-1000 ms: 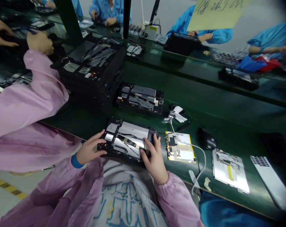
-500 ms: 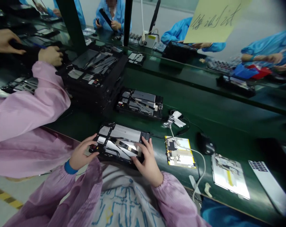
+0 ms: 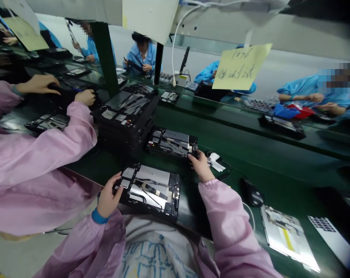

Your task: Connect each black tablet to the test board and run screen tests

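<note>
My left hand grips the left edge of an opened tablet that lies at the near edge of the green bench, its inner boards and ribbon cables showing. My right hand has reached forward to the right end of a second opened tablet lying further back; its fingers curl at that tablet's corner, beside a white connector on a cable. Whether the fingers hold the corner or only touch it is hidden.
A tall stack of opened tablets stands left of the far tablet. A black mouse, a silver back plate and a perforated strip lie to the right. A person in a pink sleeve works at my left; people in blue sit across the bench.
My right hand left the near tablet and reached forward to the far tablet's right end. The camera tilted up, showing more of the far bench. My left hand stays on the near tablet.
</note>
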A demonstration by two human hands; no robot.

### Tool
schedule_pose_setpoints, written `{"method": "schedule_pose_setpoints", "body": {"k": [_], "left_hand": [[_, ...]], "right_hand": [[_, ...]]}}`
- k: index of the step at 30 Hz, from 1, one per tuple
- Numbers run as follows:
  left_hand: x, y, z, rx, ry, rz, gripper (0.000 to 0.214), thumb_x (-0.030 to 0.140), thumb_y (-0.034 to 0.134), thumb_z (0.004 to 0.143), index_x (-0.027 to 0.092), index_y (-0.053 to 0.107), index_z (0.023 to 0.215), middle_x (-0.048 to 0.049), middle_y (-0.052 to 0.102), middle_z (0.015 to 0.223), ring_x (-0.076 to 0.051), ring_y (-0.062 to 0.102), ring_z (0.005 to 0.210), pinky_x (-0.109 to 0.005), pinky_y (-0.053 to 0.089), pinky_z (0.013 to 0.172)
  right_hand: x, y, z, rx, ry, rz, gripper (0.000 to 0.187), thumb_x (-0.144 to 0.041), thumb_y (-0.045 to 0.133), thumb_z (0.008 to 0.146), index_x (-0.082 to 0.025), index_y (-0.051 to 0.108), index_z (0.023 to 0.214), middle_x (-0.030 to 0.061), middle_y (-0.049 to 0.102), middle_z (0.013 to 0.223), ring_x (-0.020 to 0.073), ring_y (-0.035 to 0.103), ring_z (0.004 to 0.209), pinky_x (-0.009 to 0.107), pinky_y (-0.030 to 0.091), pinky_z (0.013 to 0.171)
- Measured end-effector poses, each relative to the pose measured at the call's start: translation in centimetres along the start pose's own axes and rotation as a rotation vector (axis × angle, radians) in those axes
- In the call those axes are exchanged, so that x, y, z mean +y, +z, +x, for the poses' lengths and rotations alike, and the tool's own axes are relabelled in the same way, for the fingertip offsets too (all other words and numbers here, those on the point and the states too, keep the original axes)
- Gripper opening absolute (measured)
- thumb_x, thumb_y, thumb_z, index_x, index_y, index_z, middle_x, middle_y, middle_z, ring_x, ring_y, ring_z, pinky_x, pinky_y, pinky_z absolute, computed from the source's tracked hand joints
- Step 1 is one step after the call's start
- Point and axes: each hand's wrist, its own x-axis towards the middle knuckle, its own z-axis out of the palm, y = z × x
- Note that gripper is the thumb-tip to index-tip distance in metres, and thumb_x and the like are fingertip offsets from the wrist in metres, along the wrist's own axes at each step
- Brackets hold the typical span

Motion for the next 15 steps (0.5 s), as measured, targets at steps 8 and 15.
{"method": "schedule_pose_setpoints", "body": {"k": [8, 15], "left_hand": [[0.0, 0.0, -0.1, 0.006, 0.001, -0.027, 0.031, 0.032, 0.051, 0.090, 0.017, 0.051, 0.117, -0.0177, 0.056, 0.134, -0.028, 0.055, 0.125, -0.050, 0.045, 0.107], [0.1, -0.5, 0.4, 0.006, -0.023, -0.156, 0.035, 0.035, 0.054, 0.089, 0.017, 0.049, 0.119, -0.0180, 0.056, 0.131, -0.027, 0.056, 0.123, -0.050, 0.047, 0.104]], "right_hand": [[-1.4, 0.4, -0.2, -0.050, 0.288, 0.510, 0.025, -0.039, 0.069, 0.072, -0.022, 0.053, 0.080, -0.0047, 0.056, 0.060, 0.0098, 0.055, 0.047, 0.023, 0.053, 0.046], [-3.6, -2.7, -4.4, -0.075, 0.273, 0.741, 0.025, -0.030, 0.075, 0.066, -0.022, 0.055, 0.080, -0.0045, 0.065, 0.071, 0.0095, 0.060, 0.056, 0.018, 0.050, 0.044]]}}
